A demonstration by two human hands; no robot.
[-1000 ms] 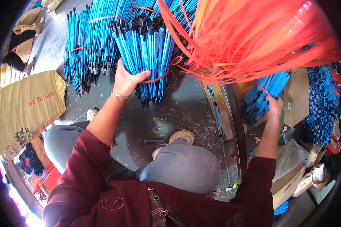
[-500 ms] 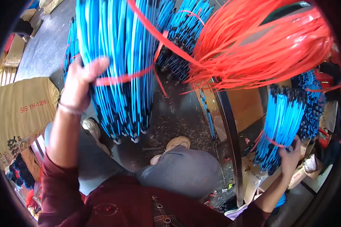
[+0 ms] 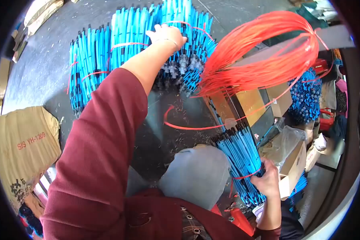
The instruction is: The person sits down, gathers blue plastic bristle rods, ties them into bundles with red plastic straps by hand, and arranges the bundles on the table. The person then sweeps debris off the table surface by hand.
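Note:
My left hand [image 3: 170, 36] reaches far forward, its fingers bent over a tied bundle of thin blue rods [image 3: 177, 14] standing on the floor. More such bundles stand beside it, among them a blue bundle [image 3: 90, 60] at the left. Near my right knee, my right hand [image 3: 267, 180] is closed around the side of another bundle of blue rods [image 3: 242, 154]. This one has black ends, leans slightly and has a red strip round its lower part. Between the two hands hangs a large hank of red plastic strips [image 3: 264, 72].
A dark metal bar [image 3: 238, 108] runs below the red hank. Open cardboard boxes [image 3: 294, 160] stand at the right, with more blue bundles [image 3: 306, 98] behind. A tan sack [image 3: 26, 140] lies at the left. Small scraps litter the dark floor [image 3: 180, 112].
My left hand has carried its bundle forward, in among the others on the floor. My right hand has brought its bundle leftward, close to my knee. A loose red strip now dangles lower from the hank.

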